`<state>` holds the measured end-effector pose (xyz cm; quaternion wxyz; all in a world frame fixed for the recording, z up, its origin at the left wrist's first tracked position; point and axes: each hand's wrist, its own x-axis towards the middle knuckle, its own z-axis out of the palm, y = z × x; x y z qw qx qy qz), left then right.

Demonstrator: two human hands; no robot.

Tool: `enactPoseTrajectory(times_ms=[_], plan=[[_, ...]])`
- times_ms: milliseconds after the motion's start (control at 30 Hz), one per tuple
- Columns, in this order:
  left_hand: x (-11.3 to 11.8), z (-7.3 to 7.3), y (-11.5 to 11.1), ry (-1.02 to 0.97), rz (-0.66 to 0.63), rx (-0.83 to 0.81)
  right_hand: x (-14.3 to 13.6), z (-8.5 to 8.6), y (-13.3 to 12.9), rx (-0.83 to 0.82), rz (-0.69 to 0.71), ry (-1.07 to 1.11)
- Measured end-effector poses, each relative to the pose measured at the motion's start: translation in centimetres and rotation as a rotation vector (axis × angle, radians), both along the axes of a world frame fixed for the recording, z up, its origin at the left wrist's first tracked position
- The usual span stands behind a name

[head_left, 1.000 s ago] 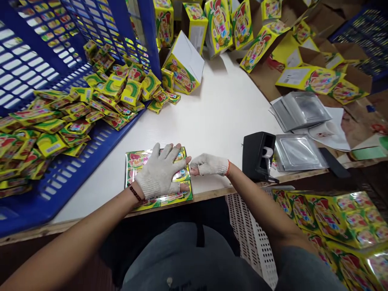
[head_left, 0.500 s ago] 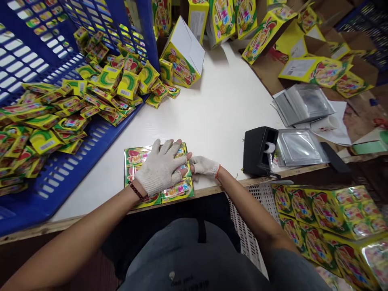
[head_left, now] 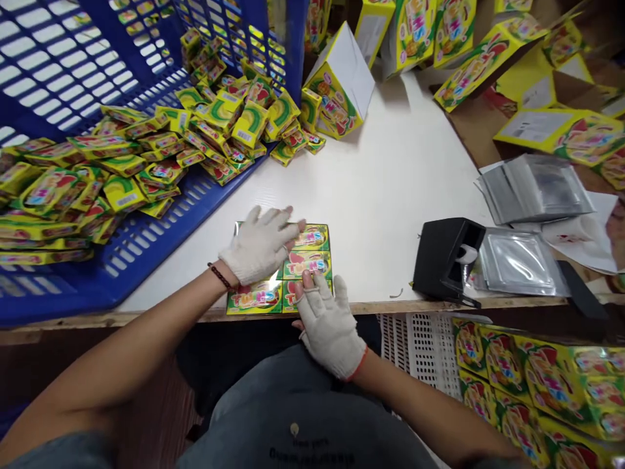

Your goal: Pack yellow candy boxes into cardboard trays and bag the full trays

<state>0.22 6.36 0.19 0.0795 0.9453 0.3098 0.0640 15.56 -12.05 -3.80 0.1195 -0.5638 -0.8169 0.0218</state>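
Note:
A flat block of yellow-green boxes [head_left: 308, 264], seemingly under shiny clear film, lies at the front edge of the white table. My left hand [head_left: 261, 244], in a white glove with bare fingertips, rests on the block's left part, fingers spread. Gloved the same way, my right hand [head_left: 328, 319] touches the block's front right corner with its fingertips, fingers apart. Neither hand grips anything.
A blue basket [head_left: 205, 218] of small boxes stands at the left. To the right are a black tape dispenser [head_left: 437, 257], clear plastic covers [head_left: 520, 260] and cartons [head_left: 541, 127]. More packs [head_left: 541, 374] lie below the table at the right.
My right hand has moved from the block's right side to its front right corner, and its fingers have spread. My left hand stays on top. The view has shifted.

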Motion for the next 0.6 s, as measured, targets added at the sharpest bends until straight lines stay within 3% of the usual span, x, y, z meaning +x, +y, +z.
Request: enactPoseTrajectory(times_ms=[100, 167, 300, 400, 467, 500, 533, 600], plan=[[-3.8, -1.6, 1.3, -0.205, 0.201, -0.185, 0.2, -0.3, 1.4, 0.073, 0.103, -0.022], [-4.8, -3.0, 1.2, -0.456, 0.408, -0.298, 2.0, -0.7, 3.3, 0.124, 0.162, -0.037], [-1.7, -5.5, -0.2, -0.991, 0.894, -0.435, 6.7, -1.2, 7.2, 0.122, 0.163, -0.096], [1.8, -6.4, -0.3, -1.161, 1.001, -0.442, 8.5, -1.7, 8.3, 0.181, 0.127, -0.12], [2.6, -6.3, -0.1, -1.148, 0.943, -0.299, 8.3, -2.5, 8.1, 0.28, 0.134, -0.095], [2.6, -6.1, -0.1, -1.113, 0.838, -0.188, 7.8, -2.9, 7.9, 0.33, 0.131, -0.075], [2.3, -5.9, -0.3, -1.058, 0.663, -0.07, 7.3, -3.4, 7.6, 0.371, 0.117, -0.054], [1.5, -5.4, -1.3, -0.922, 0.194, 0.114, 5.9, -4.3, 7.0, 0.406, 0.076, -0.022]])
